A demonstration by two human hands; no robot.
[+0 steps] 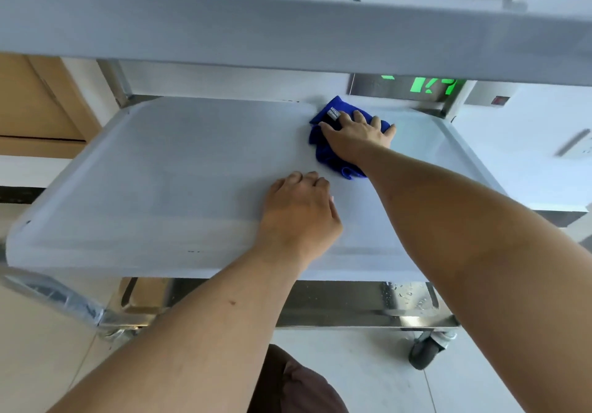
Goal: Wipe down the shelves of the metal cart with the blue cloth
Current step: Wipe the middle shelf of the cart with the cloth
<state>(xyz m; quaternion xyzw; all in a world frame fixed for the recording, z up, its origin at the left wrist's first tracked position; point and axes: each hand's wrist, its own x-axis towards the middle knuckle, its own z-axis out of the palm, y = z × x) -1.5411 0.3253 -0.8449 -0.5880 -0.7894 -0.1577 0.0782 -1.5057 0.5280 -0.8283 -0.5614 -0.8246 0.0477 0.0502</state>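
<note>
Cart [121,92], metal, three shelves visible. Middle shelf [160,172]: in work. Cloth [323,149], blue, bunched, lies at the far right of the shelf near the back rim. Right hand [358,137]: flat on the cloth, fingers spread and straight, pressing, not clutching. Left hand [301,210]: knuckles bent, resting on bare shelf nearer the front, holds nothing. Unwiped span runs leftward from the cloth, along the shelf's long axis; right hand nearer.
</note>
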